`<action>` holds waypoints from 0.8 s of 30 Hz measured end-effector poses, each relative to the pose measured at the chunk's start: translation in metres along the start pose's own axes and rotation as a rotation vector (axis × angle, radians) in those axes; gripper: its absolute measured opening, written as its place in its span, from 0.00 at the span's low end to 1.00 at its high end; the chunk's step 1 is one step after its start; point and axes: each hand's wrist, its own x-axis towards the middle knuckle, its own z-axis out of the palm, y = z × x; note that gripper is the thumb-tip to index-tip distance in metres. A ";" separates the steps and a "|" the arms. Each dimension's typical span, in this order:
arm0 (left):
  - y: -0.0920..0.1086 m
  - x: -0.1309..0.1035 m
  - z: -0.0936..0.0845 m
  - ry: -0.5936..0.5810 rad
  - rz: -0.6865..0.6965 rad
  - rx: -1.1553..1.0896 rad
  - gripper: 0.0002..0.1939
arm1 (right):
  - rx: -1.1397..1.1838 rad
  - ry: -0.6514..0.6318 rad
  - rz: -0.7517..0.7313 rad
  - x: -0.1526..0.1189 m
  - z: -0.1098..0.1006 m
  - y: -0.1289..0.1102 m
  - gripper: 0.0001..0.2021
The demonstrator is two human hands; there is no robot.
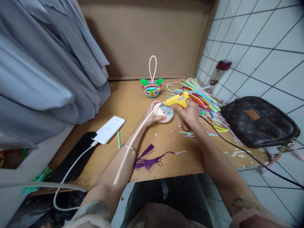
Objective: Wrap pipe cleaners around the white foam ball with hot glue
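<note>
My left hand [152, 116] is wrapped round a small round cup-like piece [169, 118] with cream sides and a patterned grey-blue face. A long cream pipe cleaner [129, 147] runs from this piece back over my left forearm. In my right hand [191, 113] is a yellow glue gun [177, 99], gripped by its handle. Its nozzle is at the upper edge of the round piece, by the pipe cleaner's end; whether it touches I cannot tell. Behind my hands sits a colourful animal-head ornament [152, 90] with green ears and a cream loop on top.
Many coloured pipe cleaners [201, 95] lie in a heap at the right, beside a brown patterned bag [258, 122] and a red-lidded bottle [219, 72]. Purple tassels [148, 161] lie near the front edge. At left are a white power bank [109, 129] and a black pouch [76, 155]. The gun's black cord [237, 147] trails right.
</note>
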 end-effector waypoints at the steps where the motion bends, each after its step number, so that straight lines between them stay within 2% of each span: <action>1: 0.001 0.000 0.000 -0.002 -0.003 0.003 0.47 | -0.001 -0.001 0.001 0.000 -0.001 0.000 0.15; 6: 0.005 -0.001 0.000 0.009 -0.017 -0.010 0.47 | -0.014 0.005 0.014 0.001 0.000 0.000 0.16; 12: 0.000 0.000 0.001 0.008 0.001 -0.020 0.46 | -0.031 0.042 0.015 -0.001 0.006 0.001 0.18; 24: 0.009 -0.002 0.000 -0.020 -0.010 0.013 0.47 | -0.009 -0.004 0.009 0.001 0.001 0.001 0.15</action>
